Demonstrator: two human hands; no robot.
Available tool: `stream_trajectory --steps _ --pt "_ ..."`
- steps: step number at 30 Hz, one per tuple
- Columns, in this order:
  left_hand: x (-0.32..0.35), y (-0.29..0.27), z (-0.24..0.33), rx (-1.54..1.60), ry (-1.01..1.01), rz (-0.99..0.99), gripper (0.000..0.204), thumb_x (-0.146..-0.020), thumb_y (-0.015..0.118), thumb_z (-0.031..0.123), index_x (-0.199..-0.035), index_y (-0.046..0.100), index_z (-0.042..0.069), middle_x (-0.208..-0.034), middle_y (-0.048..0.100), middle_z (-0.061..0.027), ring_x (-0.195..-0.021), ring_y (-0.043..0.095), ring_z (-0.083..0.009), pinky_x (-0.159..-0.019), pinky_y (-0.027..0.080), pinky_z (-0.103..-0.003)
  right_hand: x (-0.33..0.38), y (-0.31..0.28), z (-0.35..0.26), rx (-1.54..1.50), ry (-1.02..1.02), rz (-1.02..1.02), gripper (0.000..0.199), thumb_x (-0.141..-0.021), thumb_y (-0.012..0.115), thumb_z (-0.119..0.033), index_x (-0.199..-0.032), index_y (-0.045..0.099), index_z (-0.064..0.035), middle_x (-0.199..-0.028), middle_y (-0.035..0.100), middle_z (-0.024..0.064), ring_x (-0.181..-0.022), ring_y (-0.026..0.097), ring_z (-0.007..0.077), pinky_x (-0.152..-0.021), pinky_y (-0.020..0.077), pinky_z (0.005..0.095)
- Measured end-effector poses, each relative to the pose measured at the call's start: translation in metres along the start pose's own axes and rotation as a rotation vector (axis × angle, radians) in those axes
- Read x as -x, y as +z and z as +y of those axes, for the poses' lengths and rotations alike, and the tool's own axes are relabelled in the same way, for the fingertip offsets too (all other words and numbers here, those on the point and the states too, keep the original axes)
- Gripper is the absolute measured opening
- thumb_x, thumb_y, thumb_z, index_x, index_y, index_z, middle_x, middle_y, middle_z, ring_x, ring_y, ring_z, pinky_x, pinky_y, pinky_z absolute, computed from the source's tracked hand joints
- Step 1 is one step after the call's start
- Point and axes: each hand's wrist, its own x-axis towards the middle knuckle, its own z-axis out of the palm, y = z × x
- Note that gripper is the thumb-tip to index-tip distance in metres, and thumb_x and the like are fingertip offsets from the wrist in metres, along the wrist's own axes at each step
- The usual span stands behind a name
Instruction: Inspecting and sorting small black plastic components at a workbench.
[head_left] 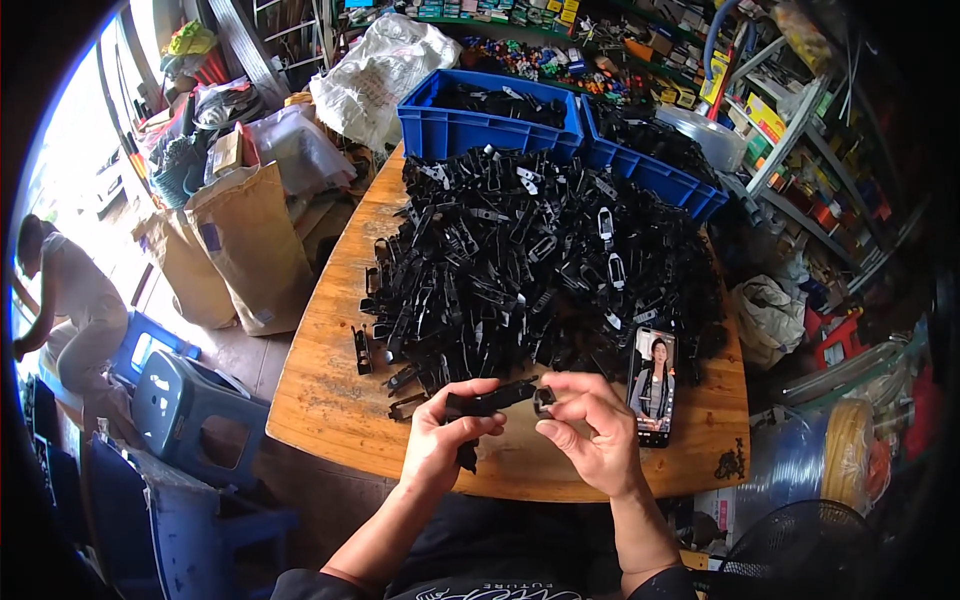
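Near the table's front edge, my left hand [432,447] is closed around a long black plastic part [490,401], which points to the right. More black plastic hangs below those fingers. Between the thumb and fingers of my right hand [602,432] is a small dark clip-like piece [543,401], at the right end of the long part. Whether the two pieces touch I cannot tell. Just beyond both hands spreads a large heap of black plastic parts [470,270], some with silvery metal pieces. It lies on a wooden table [325,385].
A phone [651,388] with a lit screen stands right of my right hand. Behind the heap are two blue crates [480,132] holding black parts. Left of the table are sacks [250,245] and a blue-grey stool [195,410]; a person [75,300] bends at far left. Shelves crowd the right.
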Motion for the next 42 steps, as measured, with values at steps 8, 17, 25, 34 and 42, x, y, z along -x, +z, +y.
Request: stream_trajectory --steps 8,17,25,34,42 --pt "0.007 0.007 -0.003 0.04 -0.071 -0.081 0.039 -0.075 0.061 -0.007 -0.113 0.058 -0.001 -0.087 0.067 -0.0124 -0.08 0.065 -0.0172 -0.077 0.051 -0.028 0.006 0.009 0.008 -0.162 -0.105 0.036 0.034 -0.077 0.072 -0.008 -0.107 0.056 -0.0058 -0.104 0.06 0.0105 -0.091 0.051 0.0191 -0.082 0.0418 0.0301" --pt "0.013 0.011 -0.002 0.018 -0.039 -0.131 0.037 -0.077 0.063 -0.004 -0.113 0.058 -0.001 -0.089 0.066 -0.0106 -0.079 0.065 -0.0158 -0.076 0.05 -0.026 0.004 0.013 0.011 -0.114 -0.127 0.05 0.029 -0.075 0.074 -0.009 -0.098 0.057 -0.0091 -0.103 0.066 0.0057 -0.087 0.049 0.019 -0.079 0.0424 0.03" --pt "0.026 0.018 -0.003 -0.075 -0.007 -0.042 0.036 -0.08 0.068 0.006 -0.114 0.058 0.002 -0.089 0.066 -0.0064 -0.08 0.062 -0.0103 -0.072 0.047 -0.022 0.01 0.015 0.006 0.069 -0.195 0.015 0.031 -0.072 0.074 -0.008 -0.1 0.062 -0.0132 -0.109 0.064 0.0005 -0.087 0.05 0.022 -0.078 0.0426 0.0308" --pt "0.021 0.018 0.001 0.028 0.0 0.001 0.032 -0.073 0.072 0.003 -0.101 0.057 0.004 -0.075 0.06 -0.0029 -0.062 0.055 -0.0108 -0.059 0.044 -0.023 0.019 0.02 0.0 -0.491 0.343 -0.117 0.034 -0.085 0.068 -0.026 -0.103 0.06 0.0008 -0.087 0.061 0.0028 -0.077 0.053 0.0066 -0.069 0.0427 0.0212" --pt "-0.02 -0.004 0.023 0.384 -0.148 -0.021 0.018 -0.084 0.061 0.014 -0.101 0.057 0.008 -0.088 0.062 -0.0055 -0.078 0.061 -0.0174 -0.069 0.056 -0.032 0.003 0.02 0.009 -0.029 -0.06 -0.098 0.055 -0.075 0.076 -0.025 -0.12 0.054 -0.0023 -0.095 0.06 0.011 -0.077 0.058 0.0209 -0.068 0.05 0.0314"
